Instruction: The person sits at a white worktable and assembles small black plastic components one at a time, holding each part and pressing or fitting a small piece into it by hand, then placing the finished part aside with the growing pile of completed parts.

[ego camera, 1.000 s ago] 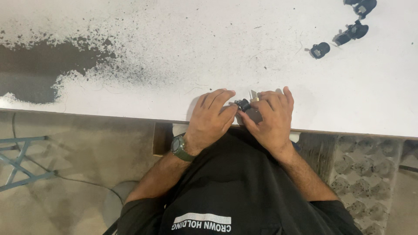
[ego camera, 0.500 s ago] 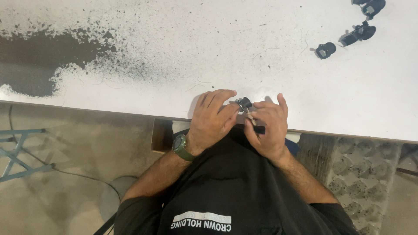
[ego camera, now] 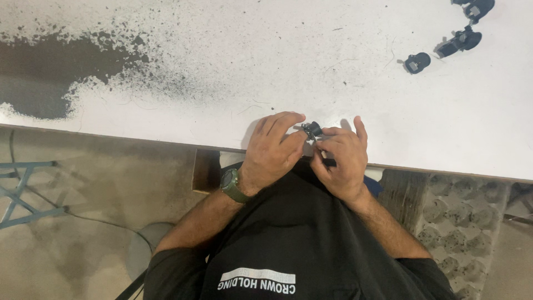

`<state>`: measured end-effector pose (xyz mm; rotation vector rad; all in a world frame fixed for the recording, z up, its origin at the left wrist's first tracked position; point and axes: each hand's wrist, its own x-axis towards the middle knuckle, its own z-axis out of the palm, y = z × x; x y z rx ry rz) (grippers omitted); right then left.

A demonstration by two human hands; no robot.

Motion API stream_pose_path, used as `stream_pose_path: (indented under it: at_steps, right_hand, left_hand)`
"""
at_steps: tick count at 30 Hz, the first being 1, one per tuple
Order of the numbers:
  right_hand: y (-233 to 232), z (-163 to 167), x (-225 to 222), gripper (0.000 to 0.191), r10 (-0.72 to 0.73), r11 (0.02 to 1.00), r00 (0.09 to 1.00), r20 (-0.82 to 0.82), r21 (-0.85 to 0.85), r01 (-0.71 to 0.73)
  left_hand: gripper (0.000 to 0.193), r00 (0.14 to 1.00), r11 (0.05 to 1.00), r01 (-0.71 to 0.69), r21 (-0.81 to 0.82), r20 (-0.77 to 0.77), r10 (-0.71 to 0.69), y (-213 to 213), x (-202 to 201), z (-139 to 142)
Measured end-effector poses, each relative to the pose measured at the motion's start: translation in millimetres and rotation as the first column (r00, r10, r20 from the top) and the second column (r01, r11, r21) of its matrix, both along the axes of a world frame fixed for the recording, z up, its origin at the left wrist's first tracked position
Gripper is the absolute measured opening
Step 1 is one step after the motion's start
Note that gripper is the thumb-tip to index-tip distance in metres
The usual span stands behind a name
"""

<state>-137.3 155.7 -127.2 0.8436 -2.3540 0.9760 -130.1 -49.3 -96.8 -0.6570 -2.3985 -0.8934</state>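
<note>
Left hand (ego camera: pixel 273 149) and right hand (ego camera: pixel 342 157) jointly pinch small black part (ego camera: pixel 312 129) at table (ego camera: pixel 277 66) edge; three similar black parts (ego camera: pixel 417 62) at 2 o'clock

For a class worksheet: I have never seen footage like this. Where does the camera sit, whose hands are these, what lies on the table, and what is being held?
There is no machine here, just a person working with bare hands. The one picture comes from a camera worn on that person's head, looking down past their black shirt at a white table, which has a dark speckled stain at its left end. The left hand wears a green watch; the right hand is beside it. Both pinch a small black part between their fingertips, at the table's near edge. Three similar black parts lie apart at the far right. What the part is exactly is too small to tell.
</note>
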Motion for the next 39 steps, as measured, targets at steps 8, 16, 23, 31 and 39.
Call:
stream_pose_path:
  at_steps: [8, 16, 23, 31, 39]
  right_hand:
    - [-0.3, 1.5, -1.3, 0.029, 0.006, 1.0, 1.0, 0.005, 0.006, -0.006]
    - [-0.5, 2.7, -2.3, 0.03, 0.015, 1.0, 1.0, 0.001, 0.007, -0.015]
    - [-2.6, 2.5, -1.0, 0.03, 0.013, 1.0, 1.0, 0.001, 0.012, -0.013]
    - [1.2, 1.4, 4.6, 0.033, 0.05, 0.997, 0.997, -0.055, -0.063, -0.054]
    - [-3.5, -2.3, 3.6, 0.033, 0.058, 0.998, 0.997, -0.05, -0.023, -0.06]
  left_hand:
    - [0.013, 0.996, 0.997, 0.026, -0.076, -0.08, -0.032, 2.6, -2.2, 0.7]
    - [0.012, 0.998, 0.998, -0.059, 0.002, -0.037, 0.059, 5.1, -2.6, 2.1]
    - [0.014, 0.993, 0.994, -0.105, 0.014, 0.062, 0.104, 5.1, -0.6, 2.2]
    - [0.014, 0.995, 0.994, -0.101, 0.03, 0.011, 0.1, 5.3, -1.3, 4.4]
    - [0.015, 0.996, 0.995, -0.068, 0.069, 0.071, 0.063, -0.5, -3.2, 3.5]
